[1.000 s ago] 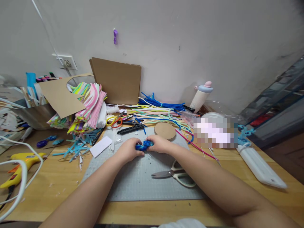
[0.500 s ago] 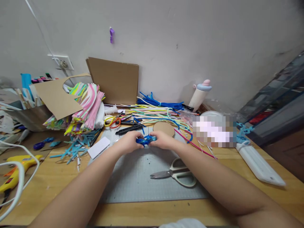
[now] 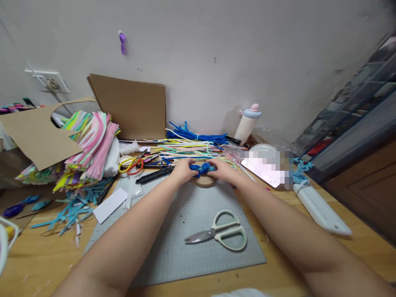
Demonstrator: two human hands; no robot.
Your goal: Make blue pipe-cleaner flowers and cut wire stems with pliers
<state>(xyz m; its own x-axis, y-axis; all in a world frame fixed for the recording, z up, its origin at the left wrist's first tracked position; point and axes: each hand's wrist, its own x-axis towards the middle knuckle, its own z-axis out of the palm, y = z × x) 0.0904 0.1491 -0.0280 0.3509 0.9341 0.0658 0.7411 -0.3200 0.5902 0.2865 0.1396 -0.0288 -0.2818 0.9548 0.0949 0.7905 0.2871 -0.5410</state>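
Both my left hand [image 3: 183, 171] and my right hand [image 3: 223, 170] are closed on a blue piece of bent pipe cleaners [image 3: 202, 168], one at each end. Its exact shape is partly covered by the fingers. Just under it lies a round cardboard disc [image 3: 203, 181], mostly hidden by my hands and the blue piece. White-handled scissors [image 3: 216, 232] rest slightly spread on the grey cutting mat [image 3: 173, 255], nearer to me than my hands.
Behind my hands lie loose coloured pipe cleaners [image 3: 188, 149] and a blue bundle [image 3: 198, 135]. Red and yellow scissors [image 3: 133, 165] and a white card [image 3: 110, 205] are at left. A bottle [image 3: 247, 125], a phone [image 3: 261, 171] and a white elongated object [image 3: 321, 209] stand or lie right.
The view has turned right, so most things appear further left. My hands have carried the blue piece over the cardboard disc, which was beside them before.
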